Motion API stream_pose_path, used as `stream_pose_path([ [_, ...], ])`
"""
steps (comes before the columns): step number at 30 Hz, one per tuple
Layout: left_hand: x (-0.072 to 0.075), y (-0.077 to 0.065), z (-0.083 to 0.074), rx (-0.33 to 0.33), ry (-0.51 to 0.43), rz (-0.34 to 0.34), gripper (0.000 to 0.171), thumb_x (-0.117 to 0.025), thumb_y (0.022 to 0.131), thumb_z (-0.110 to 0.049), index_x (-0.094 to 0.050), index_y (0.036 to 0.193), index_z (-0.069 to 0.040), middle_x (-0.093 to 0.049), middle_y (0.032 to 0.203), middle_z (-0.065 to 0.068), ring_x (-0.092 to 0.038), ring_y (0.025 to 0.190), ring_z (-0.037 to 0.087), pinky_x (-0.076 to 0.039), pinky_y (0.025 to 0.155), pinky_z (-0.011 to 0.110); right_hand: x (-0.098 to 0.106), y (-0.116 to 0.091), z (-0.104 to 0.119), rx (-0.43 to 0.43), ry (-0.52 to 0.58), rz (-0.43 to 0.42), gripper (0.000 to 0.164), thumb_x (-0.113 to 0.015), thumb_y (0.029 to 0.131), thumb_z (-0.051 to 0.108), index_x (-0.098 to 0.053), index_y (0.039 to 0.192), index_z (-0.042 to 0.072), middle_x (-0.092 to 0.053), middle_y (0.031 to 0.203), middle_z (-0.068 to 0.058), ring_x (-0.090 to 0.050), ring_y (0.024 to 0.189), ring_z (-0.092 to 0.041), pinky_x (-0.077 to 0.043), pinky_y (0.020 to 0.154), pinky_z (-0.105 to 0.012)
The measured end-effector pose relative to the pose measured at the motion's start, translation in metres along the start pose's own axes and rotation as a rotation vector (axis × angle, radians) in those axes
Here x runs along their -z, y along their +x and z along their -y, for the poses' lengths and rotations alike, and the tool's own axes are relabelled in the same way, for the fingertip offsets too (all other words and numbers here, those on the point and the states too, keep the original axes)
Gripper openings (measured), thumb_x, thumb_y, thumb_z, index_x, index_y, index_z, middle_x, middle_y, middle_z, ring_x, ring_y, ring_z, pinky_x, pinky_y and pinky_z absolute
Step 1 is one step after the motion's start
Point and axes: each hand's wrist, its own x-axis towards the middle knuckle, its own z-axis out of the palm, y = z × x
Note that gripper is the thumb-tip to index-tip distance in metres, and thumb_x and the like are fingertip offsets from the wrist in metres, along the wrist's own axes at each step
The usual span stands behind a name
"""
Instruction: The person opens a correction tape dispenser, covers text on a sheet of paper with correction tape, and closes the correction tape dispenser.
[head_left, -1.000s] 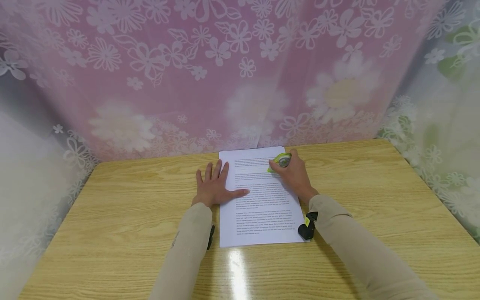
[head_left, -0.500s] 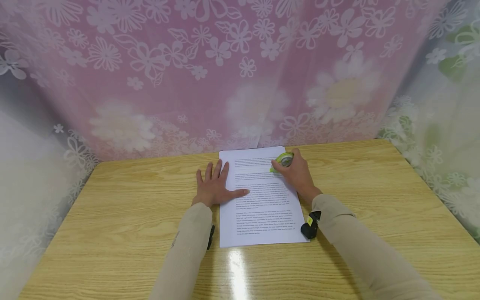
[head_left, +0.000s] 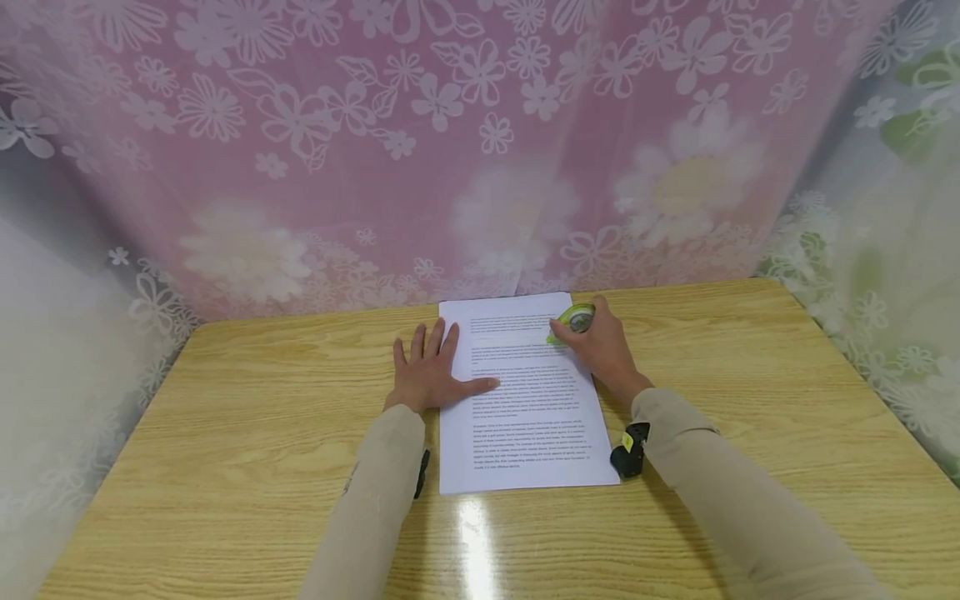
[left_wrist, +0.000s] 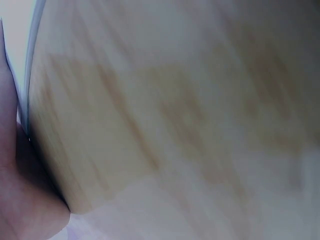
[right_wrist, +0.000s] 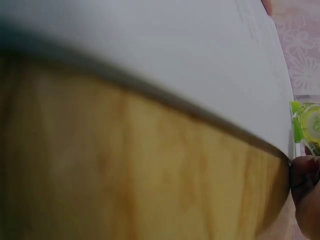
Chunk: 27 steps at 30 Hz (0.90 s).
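Note:
A stack of printed white paper (head_left: pixel 457 442) lies on the wooden table, its pages full of text lines. My left hand (head_left: pixel 426 373) rests flat over its left edge, fingers spread and thumb pointing across the text. Near the upper right of the sheet, my right hand (head_left: pixel 606 350) pinches a green, clear-cased correction tape (head_left: pixel 579 318) between thumb and fingers. Its tip sits at the right end of the text, just under a blank strip between two paragraphs. In the right wrist view, the correction tape (right_wrist: pixel 309 125) shows at the far right edge, close over the page.
The wooden table (head_left: pixel 285 433) extends on both sides of the paper. Behind it hangs a pink flowered curtain (head_left: pixel 390 192), with pale flowered cloth (head_left: pixel 892 317) at the right. A black wrist camera (head_left: pixel 628 452) on the right sleeve sits by the paper's lower right edge.
My right hand has slid a little to the right with the correction tape, toward the page's right edge. The left hand and the paper have stayed in place.

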Motion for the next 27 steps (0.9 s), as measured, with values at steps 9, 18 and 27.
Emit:
stream_pose_path([
  [9,0.005,-0.005,-0.003,0.004,-0.003,0.010,0.123,-0.037,0.060,-0.096,0.004,0.154,-0.028,0.012,0.159,-0.003,0.014,0.143,0.028,0.014,0.106,0.058,0.005,-0.002,-0.003,0.010,0.017,0.004,0.063,-0.067,0.087,0.044,-0.038,0.121,-0.001,-0.057,0.097,-0.017,-0.059,0.078,-0.027,-0.048,0.066,-0.036],
  [18,0.011,-0.010,-0.007,-0.001,0.014,0.015,0.119,-0.039,0.065,-0.093,0.003,0.155,-0.026,0.011,0.159,-0.002,0.012,0.143,0.029,0.011,0.107,0.058,0.010,-0.003,-0.004,0.010,0.003,0.002,0.063,-0.067,0.087,0.044,-0.038,0.120,-0.001,-0.056,0.098,-0.018,-0.059,0.079,-0.028,-0.049,0.066,-0.036],
  [27,0.013,-0.012,-0.007,-0.006,0.011,0.018,0.118,-0.039,0.067,-0.092,0.002,0.155,-0.025,0.011,0.159,-0.001,0.011,0.143,0.030,0.009,0.107,0.060,0.013,-0.004,-0.007,0.033,0.009,-0.008,0.060,-0.066,0.088,0.042,-0.038,0.117,-0.002,-0.058,0.095,-0.018,-0.060,0.075,-0.028,-0.049,0.062,-0.035],
])
